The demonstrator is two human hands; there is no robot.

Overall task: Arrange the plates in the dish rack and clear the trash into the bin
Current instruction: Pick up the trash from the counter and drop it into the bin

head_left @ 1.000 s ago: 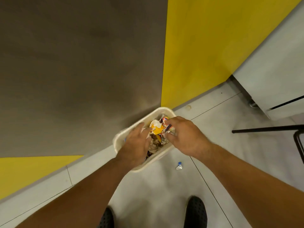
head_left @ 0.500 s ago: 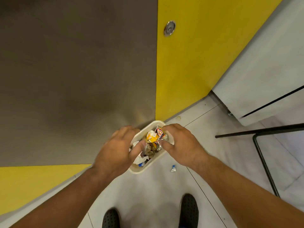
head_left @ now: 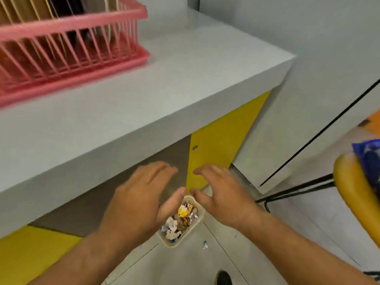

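A small cream bin (head_left: 181,240) stands on the floor against the counter's base, filled with crumpled wrappers (head_left: 181,220) in white, yellow and foil. My left hand (head_left: 141,194) and my right hand (head_left: 224,194) hover above it with fingers spread and nothing in them. On the grey counter (head_left: 164,89) at the upper left stands a pink dish rack (head_left: 72,48) with plates (head_left: 109,5) upright inside, blurred by motion.
A small scrap of wrapper (head_left: 205,245) lies on the floor tiles just right of the bin. A yellow chair (head_left: 353,194) with a blue patterned thing on it stands at the right edge on black legs. My shoe (head_left: 224,277) shows at the bottom.
Both hands have lifted out of the bin and opened, leaving the wrappers inside. The view has swung upward, bringing the counter and pink rack into sight.
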